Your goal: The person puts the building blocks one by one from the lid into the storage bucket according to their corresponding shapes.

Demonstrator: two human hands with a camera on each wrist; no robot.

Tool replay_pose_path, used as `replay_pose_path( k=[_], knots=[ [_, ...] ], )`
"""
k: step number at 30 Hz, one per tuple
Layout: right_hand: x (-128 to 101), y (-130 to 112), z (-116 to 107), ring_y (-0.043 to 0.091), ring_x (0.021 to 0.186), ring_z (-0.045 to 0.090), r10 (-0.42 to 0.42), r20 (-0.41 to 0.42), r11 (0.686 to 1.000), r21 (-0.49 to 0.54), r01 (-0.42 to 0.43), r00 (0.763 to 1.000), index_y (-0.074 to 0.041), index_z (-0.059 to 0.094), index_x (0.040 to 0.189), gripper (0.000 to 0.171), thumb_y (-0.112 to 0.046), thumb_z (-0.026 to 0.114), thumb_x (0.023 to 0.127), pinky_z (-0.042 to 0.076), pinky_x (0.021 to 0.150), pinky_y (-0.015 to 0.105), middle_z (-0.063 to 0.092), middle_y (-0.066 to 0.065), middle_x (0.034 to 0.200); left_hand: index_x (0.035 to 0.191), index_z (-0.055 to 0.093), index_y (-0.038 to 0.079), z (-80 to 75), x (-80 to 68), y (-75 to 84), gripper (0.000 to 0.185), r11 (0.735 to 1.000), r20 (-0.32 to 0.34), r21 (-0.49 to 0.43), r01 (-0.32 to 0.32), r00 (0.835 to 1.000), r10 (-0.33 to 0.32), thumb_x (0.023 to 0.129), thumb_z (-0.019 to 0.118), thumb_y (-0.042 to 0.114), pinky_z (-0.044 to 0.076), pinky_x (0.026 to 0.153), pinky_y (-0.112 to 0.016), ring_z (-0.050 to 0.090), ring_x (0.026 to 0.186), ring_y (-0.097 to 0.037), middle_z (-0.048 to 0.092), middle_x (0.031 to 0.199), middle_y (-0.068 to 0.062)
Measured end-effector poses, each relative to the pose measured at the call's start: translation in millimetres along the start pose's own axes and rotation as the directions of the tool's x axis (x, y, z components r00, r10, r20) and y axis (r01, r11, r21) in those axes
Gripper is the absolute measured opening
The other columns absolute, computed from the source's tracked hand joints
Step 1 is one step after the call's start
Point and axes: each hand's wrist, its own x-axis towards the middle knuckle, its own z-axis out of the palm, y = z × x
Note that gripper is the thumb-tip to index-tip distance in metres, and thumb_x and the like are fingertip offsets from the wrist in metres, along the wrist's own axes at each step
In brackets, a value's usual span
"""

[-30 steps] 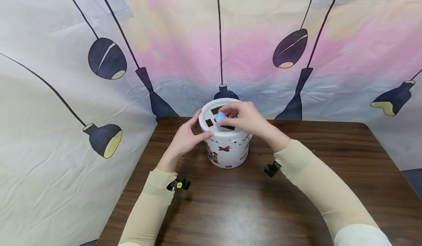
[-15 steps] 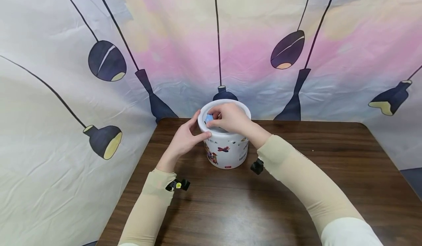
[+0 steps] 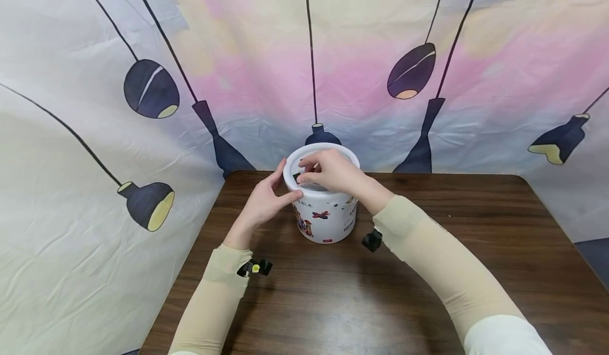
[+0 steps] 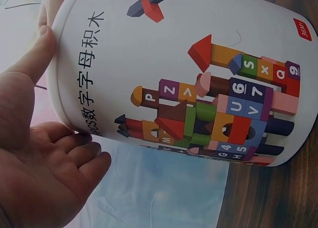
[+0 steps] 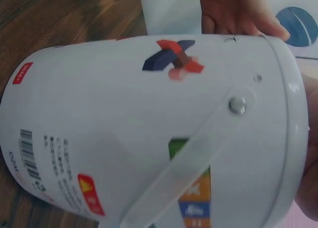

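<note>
One wooden table [image 3: 428,270] carries one white toy-block bucket [image 3: 327,218], which stands upright near the far edge, just in front of the printed backdrop [image 3: 95,133]. One white lid [image 3: 291,169] with shape cutouts caps the bucket; one carrying handle [image 5: 198,158] lies flat against its wall.

The left hand [image 3: 264,202] braces the bucket's left side: thumb on the lid rim, fingers straight and apart. The right hand [image 3: 333,171] rests on the lid, fingers curled over a cutout; whether they hold anything cannot be told, since no block is visible.

To do this step well, keep the left-hand brace firm against tipping and keep the right fingertips square over the slot.
</note>
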Motion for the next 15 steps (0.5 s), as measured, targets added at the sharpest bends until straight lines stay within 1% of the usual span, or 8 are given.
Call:
replay_pose_path(
  k=[3, 7, 11, 13, 15],
  knots=[
    [-8, 6, -5, 0.016, 0.093, 0.075, 0.021, -0.052, 0.999, 0.049, -0.019, 0.998, -0.010, 0.079, 0.130, 0.039, -0.033, 0.081, 0.099, 0.059, 0.086, 0.039, 0.080, 0.001, 0.109, 0.173, 0.019, 0.022, -2.0, -0.4, -1.7, 0.100, 1.000, 0.002, 0.024, 0.002, 1.000, -0.002, 0.097, 0.082, 0.041, 0.038, 0.122, -0.046, 0.037, 0.155, -0.021, 0.029, 0.173, -0.002],
    [-19, 16, -13, 0.016, 0.093, 0.074, 0.051, -0.128, 0.994, 0.107, -0.037, 0.990, -0.011, 0.080, 0.128, 0.036, -0.031, 0.083, 0.097, 0.059, 0.084, 0.040, 0.079, 0.000, 0.106, 0.172, 0.020, 0.026, -4.8, -1.0, -3.1, 0.100, 1.000, 0.005, 0.022, -0.004, 1.000, 0.003, 0.096, 0.083, 0.042, 0.037, 0.122, -0.048, 0.037, 0.155, -0.021, 0.028, 0.174, 0.001],
    [-34, 27, -21, 0.017, 0.096, 0.074, 0.042, -0.198, 0.989, 0.146, -0.013, 0.979, -0.009, 0.079, 0.128, 0.037, -0.027, 0.085, 0.096, 0.060, 0.086, 0.039, 0.079, 0.003, 0.108, 0.172, 0.019, 0.028, -5.5, -3.5, -5.2, 0.103, 1.000, 0.004, 0.015, -0.015, 1.000, 0.015, 0.094, 0.085, 0.043, 0.034, 0.124, -0.050, 0.035, 0.156, -0.022, 0.026, 0.174, 0.003],
    [-45, 36, -26, 0.018, 0.098, 0.074, 0.043, -0.247, 0.987, 0.163, -0.002, 0.968, -0.008, 0.079, 0.128, 0.038, -0.026, 0.086, 0.095, 0.061, 0.087, 0.038, 0.079, 0.005, 0.111, 0.172, 0.019, 0.030, -5.2, -6.3, -7.9, 0.103, 0.999, -0.003, 0.030, -0.019, 1.000, 0.020, 0.094, 0.085, 0.044, 0.032, 0.125, -0.052, 0.032, 0.158, -0.022, 0.025, 0.175, 0.003],
    [-61, 49, -30, 0.018, 0.099, 0.073, 0.044, -0.316, 0.989, 0.148, 0.003, 0.948, -0.009, 0.079, 0.128, 0.037, -0.026, 0.086, 0.095, 0.062, 0.086, 0.038, 0.078, 0.005, 0.113, 0.173, 0.020, 0.029, -4.4, -10.8, -13.1, 0.102, 0.997, -0.013, 0.073, -0.022, 1.000, 0.023, 0.094, 0.083, 0.046, 0.029, 0.126, -0.055, 0.028, 0.159, -0.023, 0.024, 0.175, 0.001]
  ],
)
